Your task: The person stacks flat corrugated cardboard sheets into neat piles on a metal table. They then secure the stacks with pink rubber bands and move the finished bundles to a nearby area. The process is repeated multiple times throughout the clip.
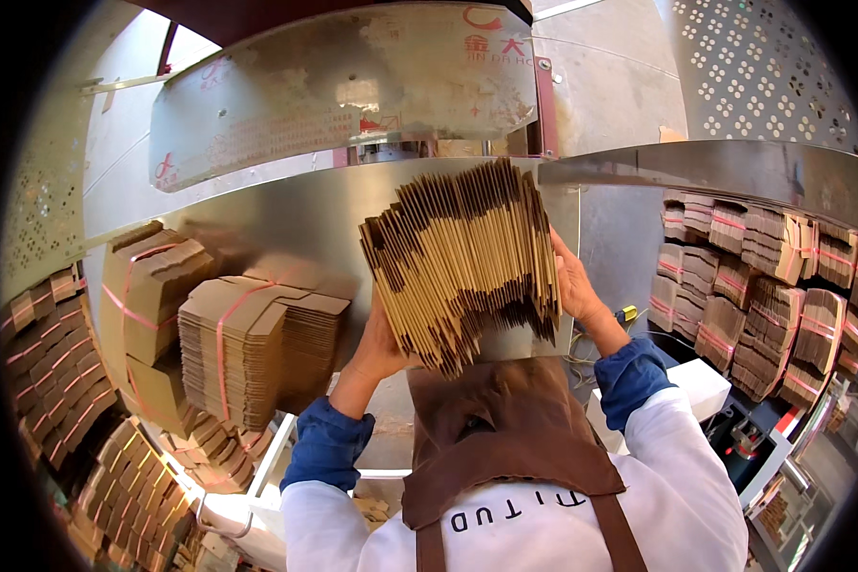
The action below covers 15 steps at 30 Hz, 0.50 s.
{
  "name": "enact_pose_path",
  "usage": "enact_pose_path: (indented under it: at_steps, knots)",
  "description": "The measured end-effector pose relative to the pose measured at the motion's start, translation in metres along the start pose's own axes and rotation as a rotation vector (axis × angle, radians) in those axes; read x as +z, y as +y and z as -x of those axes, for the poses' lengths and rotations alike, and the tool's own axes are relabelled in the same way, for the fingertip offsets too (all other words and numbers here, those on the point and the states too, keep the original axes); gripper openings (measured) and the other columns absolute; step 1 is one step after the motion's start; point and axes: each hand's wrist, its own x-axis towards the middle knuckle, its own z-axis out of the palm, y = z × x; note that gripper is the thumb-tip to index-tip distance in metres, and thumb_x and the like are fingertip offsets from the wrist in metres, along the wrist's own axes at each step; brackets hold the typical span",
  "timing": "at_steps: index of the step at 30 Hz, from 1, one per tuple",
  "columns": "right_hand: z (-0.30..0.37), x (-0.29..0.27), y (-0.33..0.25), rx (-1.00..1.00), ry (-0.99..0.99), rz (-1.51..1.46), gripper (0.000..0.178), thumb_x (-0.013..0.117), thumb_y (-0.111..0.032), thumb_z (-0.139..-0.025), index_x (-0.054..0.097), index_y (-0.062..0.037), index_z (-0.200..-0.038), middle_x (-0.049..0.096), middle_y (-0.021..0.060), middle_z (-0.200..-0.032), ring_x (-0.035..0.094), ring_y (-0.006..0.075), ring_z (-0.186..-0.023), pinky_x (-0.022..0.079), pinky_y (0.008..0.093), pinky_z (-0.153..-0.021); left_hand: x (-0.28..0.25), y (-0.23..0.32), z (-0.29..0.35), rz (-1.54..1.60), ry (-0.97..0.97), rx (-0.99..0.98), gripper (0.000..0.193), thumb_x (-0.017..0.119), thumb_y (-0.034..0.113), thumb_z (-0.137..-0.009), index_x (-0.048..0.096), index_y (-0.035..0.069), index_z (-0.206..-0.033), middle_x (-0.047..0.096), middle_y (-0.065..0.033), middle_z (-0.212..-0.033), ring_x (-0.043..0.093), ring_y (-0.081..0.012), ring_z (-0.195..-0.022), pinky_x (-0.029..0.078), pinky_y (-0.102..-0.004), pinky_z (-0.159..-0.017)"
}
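A thick stack of flat-folded cardboard boxes (462,257) is squeezed between my two hands over the steel table, its folded edges turned up and fanned slightly. My left hand (379,341) presses against the stack's near left side, with part of its fingers hidden by the cardboard. On the opposite side my right hand (574,281) lies along the outer sheet, thumb side showing. Left of the stack stands a bundle of flat cardboard boxes (224,334) tied with pink strap, on the same table.
The steel table (324,191) runs under the stack, beneath a machine with a clouded cover plate (343,91). A metal rail (715,173) crosses the right side. Strapped cardboard bundles (763,286) are piled at right, and more strapped piles (62,367) stand at far left.
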Motion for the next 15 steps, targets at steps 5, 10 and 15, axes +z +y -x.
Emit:
enact_pose_path:
  at_steps: [5,10,15]
  knots:
    - [-0.001,-0.003,-0.02,0.065,0.006,0.055,0.061,0.03,-0.039,-0.104,0.025,0.0032,-0.148,0.044,0.0177,-0.144,0.04,0.0263,-0.135,0.029,0.0332,-0.111,0.018,-0.001,0.004,0.393,-0.047,-0.202,0.13,0.087,0.059,-0.049,0.023,0.002,-0.147,0.031,-0.0213,-0.147,0.032,-0.0408,-0.135,0.025,-0.0469,-0.113]
    - [0.009,-0.016,-0.05,-0.033,-0.036,0.307,0.06,0.023,-0.041,-0.105,0.034,0.0031,-0.144,0.05,0.0197,-0.139,0.048,0.0252,-0.127,0.035,0.0323,-0.106,-0.048,0.07,0.0,0.475,0.04,-0.287,0.137,0.089,0.057,-0.047,0.017,0.0,-0.149,0.035,-0.0201,-0.146,0.036,-0.0339,-0.135,0.031,-0.0428,-0.11]
    - [0.012,-0.036,-0.12,0.077,-0.135,0.084,0.066,0.025,-0.05,-0.103,0.059,0.0059,-0.108,0.065,0.0158,-0.084,0.066,0.0244,-0.083,0.053,0.0349,-0.079,-0.11,0.132,0.004,0.708,-0.033,-0.401,0.112,0.084,0.057,-0.062,0.032,-0.001,-0.143,0.05,-0.0123,-0.134,0.048,-0.0232,-0.122,0.037,-0.0367,-0.105]
